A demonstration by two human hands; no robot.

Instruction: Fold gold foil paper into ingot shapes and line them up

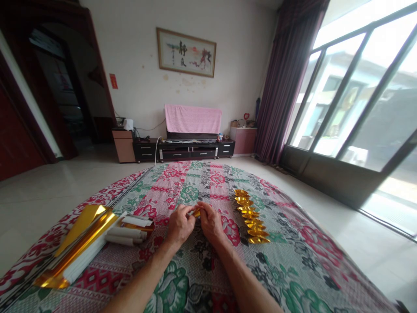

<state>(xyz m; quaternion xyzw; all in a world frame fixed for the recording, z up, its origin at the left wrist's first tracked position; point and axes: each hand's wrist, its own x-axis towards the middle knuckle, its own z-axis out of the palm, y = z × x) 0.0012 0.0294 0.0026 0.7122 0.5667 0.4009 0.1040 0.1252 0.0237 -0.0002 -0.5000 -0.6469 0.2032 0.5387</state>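
Observation:
My left hand [181,222] and my right hand [210,220] meet over the middle of the flowered cloth. Between their fingertips they pinch a small piece of gold foil paper [196,213], mostly hidden by the fingers. To the right, several folded gold paper ingots [253,221] lie in a row running away from me. On the left are a stack of long gold foil sheets [87,243] and some rolled white-backed paper pieces [125,234], both apart from my hands.
The flowered cloth [176,278] covers a wide rounded surface. Beyond it, a low black cabinet [189,152] stands by the wall, with a pink cloth [193,118] draped over something above it. A purple curtain [276,87] and large windows [345,95] are on the right.

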